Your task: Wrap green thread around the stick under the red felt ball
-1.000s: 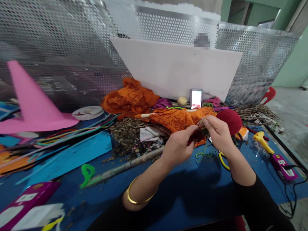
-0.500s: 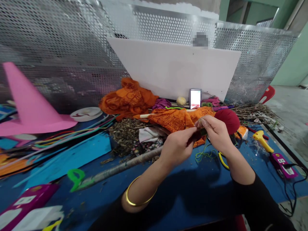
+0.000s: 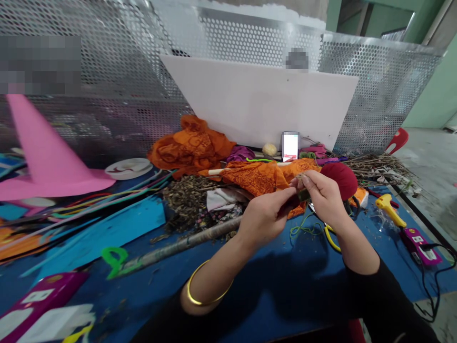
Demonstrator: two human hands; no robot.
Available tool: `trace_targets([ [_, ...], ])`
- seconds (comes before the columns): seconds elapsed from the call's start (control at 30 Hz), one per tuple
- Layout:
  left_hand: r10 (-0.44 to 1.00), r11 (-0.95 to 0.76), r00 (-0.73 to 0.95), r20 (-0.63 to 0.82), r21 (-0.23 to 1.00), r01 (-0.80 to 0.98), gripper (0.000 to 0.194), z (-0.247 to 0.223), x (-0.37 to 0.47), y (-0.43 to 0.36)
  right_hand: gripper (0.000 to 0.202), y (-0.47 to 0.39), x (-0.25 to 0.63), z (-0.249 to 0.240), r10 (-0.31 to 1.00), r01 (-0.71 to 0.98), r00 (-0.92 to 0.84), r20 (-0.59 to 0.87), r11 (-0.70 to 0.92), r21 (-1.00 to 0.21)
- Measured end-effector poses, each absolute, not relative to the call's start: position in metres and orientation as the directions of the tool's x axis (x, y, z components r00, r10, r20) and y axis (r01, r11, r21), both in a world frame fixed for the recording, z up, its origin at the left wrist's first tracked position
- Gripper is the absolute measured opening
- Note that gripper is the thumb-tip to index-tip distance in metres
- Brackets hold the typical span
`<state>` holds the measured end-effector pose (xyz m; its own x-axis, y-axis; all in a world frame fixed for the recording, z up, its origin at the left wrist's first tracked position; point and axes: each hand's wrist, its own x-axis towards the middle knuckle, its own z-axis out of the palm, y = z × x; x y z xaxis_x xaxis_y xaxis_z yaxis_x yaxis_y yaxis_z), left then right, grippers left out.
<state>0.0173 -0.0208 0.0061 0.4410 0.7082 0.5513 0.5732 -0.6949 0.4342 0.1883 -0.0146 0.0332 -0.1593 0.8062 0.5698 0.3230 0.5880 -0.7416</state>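
Note:
My left hand (image 3: 266, 216) is closed around a small dark piece (image 3: 303, 195) with a green end; most of it is hidden by the fingers. Fingertips of my right hand (image 3: 323, 193) pinch a small tan bit at its upper end, touching the left fingertips. A round red ball (image 3: 341, 181), apparently yarn or cloth, sits just behind the right hand. Below the hands lie a tangle of thin green yarn (image 3: 307, 229) and a yellow curved handle (image 3: 331, 238). Patterned orange cloth (image 3: 259, 178) spreads behind both hands.
A wrapped stick (image 3: 185, 243) with a green loop (image 3: 114, 257) lies left of my forearm. Dried plant matter (image 3: 185, 200), a pink cone hat (image 3: 53, 152) and blue sheets (image 3: 107, 233) are further left. A yellow glue gun (image 3: 391, 209) and purple power strip (image 3: 421, 245) stand right.
My right hand has shifted slightly, and more of the dark green end now shows between the hands. The left hand keeps its grip nearly unmoved.

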Motion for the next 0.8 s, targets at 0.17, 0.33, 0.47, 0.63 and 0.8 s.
trace_targets([
  [0.17,0.684,-0.701,0.445,0.578,0.352,0.621,0.025,0.003,0.016,-0.020,0.027,-0.014,0.186,0.032,0.798,0.303,-0.215,0.563,0.603,-0.738],
  [0.33,0.653,-0.689,0.416,0.633,0.268,0.674,0.025,0.005,0.015,-0.020,0.028,-0.015,0.186,0.033,0.793,0.265,-0.210,0.572,0.609,-0.748],
  [0.47,0.643,-0.693,0.410,0.647,0.264,0.671,0.022,0.007,0.015,-0.022,0.028,-0.017,0.186,0.033,0.787,0.245,-0.197,0.584,0.616,-0.748],
  [0.63,0.655,-0.693,0.400,0.641,0.299,0.656,0.023,0.005,0.014,-0.019,0.029,-0.018,0.182,0.035,0.801,0.217,-0.178,0.572,0.599,-0.771],
  [0.8,0.710,-0.642,0.332,0.620,0.379,0.666,0.035,0.009,0.003,-0.011,0.031,-0.030,0.204,0.054,0.905,0.098,-0.122,0.407,0.419,-0.903],
])
